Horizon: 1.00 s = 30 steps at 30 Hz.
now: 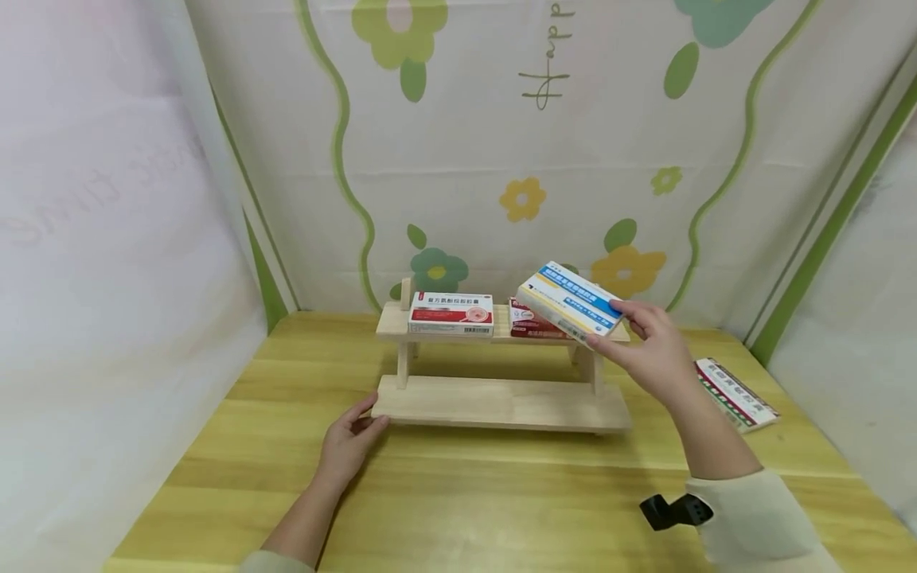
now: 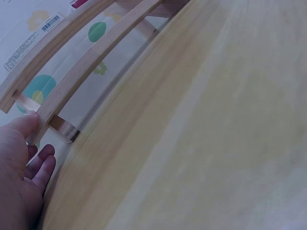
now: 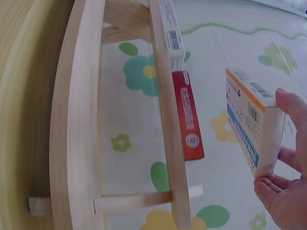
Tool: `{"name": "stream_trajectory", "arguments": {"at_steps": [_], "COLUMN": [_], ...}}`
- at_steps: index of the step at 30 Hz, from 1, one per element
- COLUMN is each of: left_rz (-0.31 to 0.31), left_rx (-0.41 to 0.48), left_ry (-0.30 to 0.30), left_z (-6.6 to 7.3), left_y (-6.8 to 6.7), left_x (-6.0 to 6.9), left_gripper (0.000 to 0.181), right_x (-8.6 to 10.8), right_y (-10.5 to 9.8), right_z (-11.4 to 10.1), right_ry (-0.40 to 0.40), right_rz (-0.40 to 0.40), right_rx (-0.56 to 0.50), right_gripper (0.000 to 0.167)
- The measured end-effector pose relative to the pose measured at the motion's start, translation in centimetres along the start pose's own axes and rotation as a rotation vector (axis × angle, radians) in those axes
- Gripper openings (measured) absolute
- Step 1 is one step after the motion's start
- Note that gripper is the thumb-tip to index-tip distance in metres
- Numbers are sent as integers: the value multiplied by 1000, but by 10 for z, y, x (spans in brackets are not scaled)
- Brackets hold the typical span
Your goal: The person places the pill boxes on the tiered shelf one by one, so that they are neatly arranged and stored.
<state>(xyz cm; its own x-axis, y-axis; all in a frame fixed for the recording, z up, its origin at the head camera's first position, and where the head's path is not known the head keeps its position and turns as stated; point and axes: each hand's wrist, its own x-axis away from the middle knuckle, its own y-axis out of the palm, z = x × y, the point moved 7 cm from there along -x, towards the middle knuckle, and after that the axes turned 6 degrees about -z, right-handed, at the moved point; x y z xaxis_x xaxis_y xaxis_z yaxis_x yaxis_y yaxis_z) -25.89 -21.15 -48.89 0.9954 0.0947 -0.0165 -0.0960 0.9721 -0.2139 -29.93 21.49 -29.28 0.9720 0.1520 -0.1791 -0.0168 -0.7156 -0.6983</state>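
Observation:
A two-tier wooden display shelf point(image 1: 501, 403) stands on the table. My left hand point(image 1: 345, 447) grips the left end of its lower tier; in the left wrist view the thumb lies against the board's end, the other fingers bent below. With thumb and fingers, my right hand point(image 1: 655, 350) holds a white and blue medicine box point(image 1: 569, 301) by its right end, tilted above the right part of the upper tier. In the right wrist view this box point(image 3: 254, 122) is apart from the shelf. A red medicine box point(image 3: 188, 115) sits on the upper tier, partly hidden in the head view.
A white and red medicine box point(image 1: 451, 313) stands at the left of the upper tier. Another medicine box point(image 1: 734, 394) lies on the table point(image 1: 444, 493) to the right, partly behind the right forearm. A flowered cloth wall point(image 1: 444, 199) rises behind the shelf.

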Motion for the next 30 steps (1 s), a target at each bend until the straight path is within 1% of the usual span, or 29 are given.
{"name": "stream_trajectory", "arguments": {"at_steps": [4,8,12,15,19,22,24,30], "left_rz": [-6,-11,-5,2,0,-12,-18,-23], "left_rx": [19,37,33,30,39,42,41,38], "left_ry": [14,10,12,23,22,9,4,10], "left_z": [3,5,5,5,5,4,4,4], "left_y": [1,1,1,1,1,1,1,1], "left_x": [-1,0,1,2,2,2,2,1], "left_gripper": [55,54,53,53,53,54,54,56], "right_x": [0,-1,-2,-1,0,2,3,5], "right_y": [8,19,32,41,54,63,69,88], "right_z": [-11,-20,-26,-30,-36,-39,-40,-43], "right_ry": [-41,-85,-100,-113,-140,-142,-135,-130], "right_rz": [-18,-40,-71,-88,-117,-143,-162,-224], "right_rx": [-17,-34,-45,-31,-31,-58,-58,-77], "right_gripper": [85,81,79,78,75,73,73,73]}}
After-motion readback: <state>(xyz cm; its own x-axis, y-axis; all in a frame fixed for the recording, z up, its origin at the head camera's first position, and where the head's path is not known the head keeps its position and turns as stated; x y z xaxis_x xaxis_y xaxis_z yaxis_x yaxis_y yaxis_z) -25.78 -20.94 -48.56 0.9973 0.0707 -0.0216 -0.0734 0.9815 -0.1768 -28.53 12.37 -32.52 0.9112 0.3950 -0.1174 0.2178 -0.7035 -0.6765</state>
